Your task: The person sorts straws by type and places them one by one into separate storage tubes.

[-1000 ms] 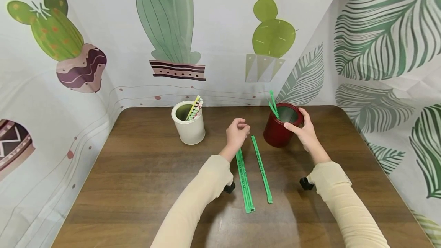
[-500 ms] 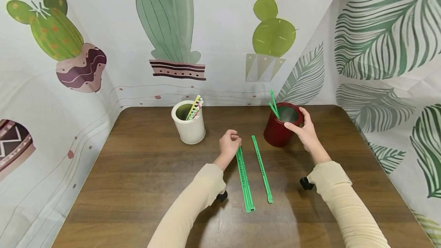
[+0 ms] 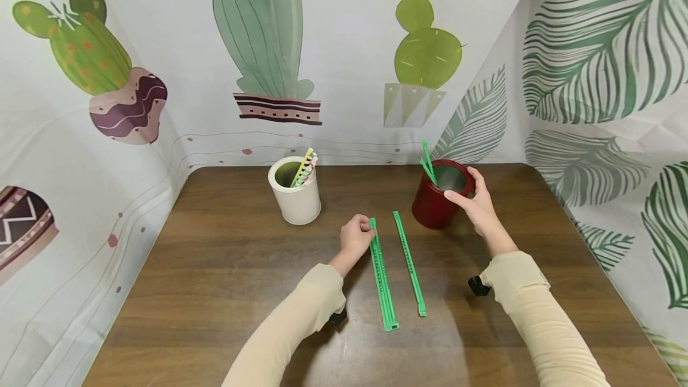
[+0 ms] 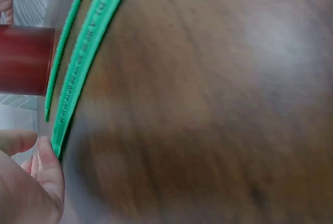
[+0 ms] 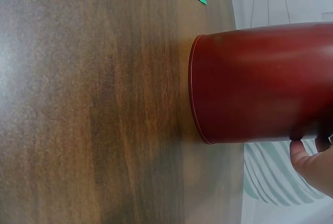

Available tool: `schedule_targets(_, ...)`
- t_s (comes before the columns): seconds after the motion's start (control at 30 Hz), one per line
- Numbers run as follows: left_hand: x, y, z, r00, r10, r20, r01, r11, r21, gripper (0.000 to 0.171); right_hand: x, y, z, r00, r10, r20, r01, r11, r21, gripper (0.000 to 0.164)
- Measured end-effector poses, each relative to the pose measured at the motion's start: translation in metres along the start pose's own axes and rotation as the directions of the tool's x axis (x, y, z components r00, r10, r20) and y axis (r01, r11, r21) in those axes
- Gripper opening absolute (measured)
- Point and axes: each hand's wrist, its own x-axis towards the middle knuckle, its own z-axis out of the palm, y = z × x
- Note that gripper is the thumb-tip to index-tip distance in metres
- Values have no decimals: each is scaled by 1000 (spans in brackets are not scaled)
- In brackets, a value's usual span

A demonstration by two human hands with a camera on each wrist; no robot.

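Observation:
Several slim green wrapped straws (image 3: 383,282) with dark print lie side by side on the table. At their far end is my left hand (image 3: 356,236); its fingertips (image 4: 48,154) touch the straws' edge in the left wrist view, while the thumb stands apart from them. Another green wrapped straw (image 3: 409,264) lies alone to the right. My right hand (image 3: 477,205) holds the rim of a dark red cylindrical holder (image 3: 434,206), thumb in front and fingers round the right side. The holder stands upright, and green wrapped straws (image 3: 427,163) lean inside it.
A white cylindrical holder (image 3: 298,203) with patterned straws (image 3: 305,169) in it stands at the back left of the brown wooden table (image 3: 215,291). Behind the table's far edge hangs a cloth printed with cacti and leaves (image 3: 349,64).
My left hand has moved back toward me and a little left, from beside the red holder to the far end of the grouped straws. My right hand stays on the red holder.

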Motion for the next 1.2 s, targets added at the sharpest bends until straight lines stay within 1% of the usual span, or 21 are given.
schedule_targets(0.1, -2, -4, 1, 1000, 7, 7, -7, 1000, 27, 21, 0, 0, 0, 1000, -2, 1, 2, 1000, 1, 77)
schedule_targets(0.3, -5, -8, -1, 999, -7, 41, 4, 997, 72, 25, 0, 0, 0, 1000, 1, 3, -1, 1000, -7, 78)
schedule_targets(0.47, -4, -10, -2, 999, -6, 33, 1, 991, 136, 26, 0, -1, 0, 1000, -5, 3, 6, 1000, -9, 78)
schedule_targets(0.6, -3, -12, -1, 999, -15, 31, 9, 986, 164, 29, -1, -2, 0, 1000, 0, 2, 0, 1000, -14, 78)
schedule_targets(0.8, -4, -7, 0, 999, -36, 35, 28, 981, 193, 34, 0, -2, 0, 1000, 2, -1, -2, 1000, -18, 78)
schedule_targets(1.0, -3, -5, 5, 998, -46, 35, 37, 978, 204, 36, 0, -1, 1, 1000, 1, -6, -1, 1000, -10, 78)
schedule_targets(1.2, -1, -6, 9, 999, -40, 21, 35, 979, 202, 33, 0, 1, 1, 1000, -3, -4, 3, 1000, -6, 77)
